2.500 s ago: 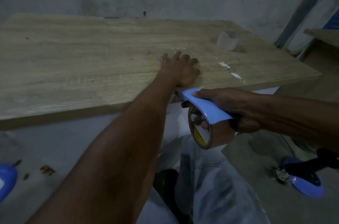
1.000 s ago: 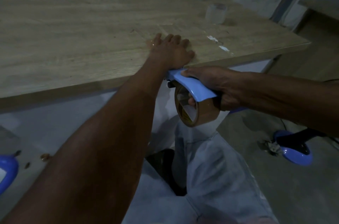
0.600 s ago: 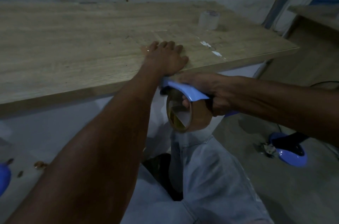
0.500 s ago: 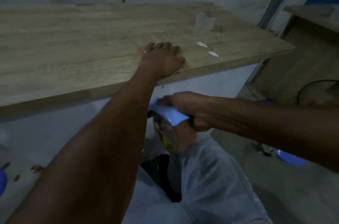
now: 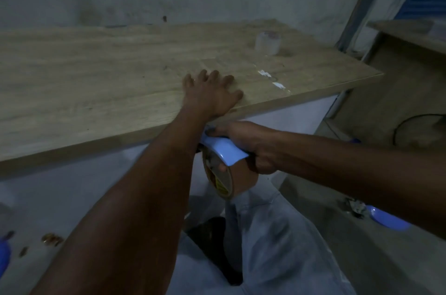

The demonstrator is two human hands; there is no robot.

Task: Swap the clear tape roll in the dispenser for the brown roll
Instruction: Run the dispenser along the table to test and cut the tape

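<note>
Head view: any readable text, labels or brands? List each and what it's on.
None legible.
Brown roll in the blue dispenser: yellow label on the core, print too blurred to read.
Clear roll on the table: no readable marking.

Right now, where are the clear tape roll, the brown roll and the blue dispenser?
clear tape roll (image 5: 268,43): head view, on its side wall, standing on the tabletop.
brown roll (image 5: 242,182): head view, on its outer brown band.
blue dispenser (image 5: 226,152): head view, on the curved blue guard over the roll.
</note>
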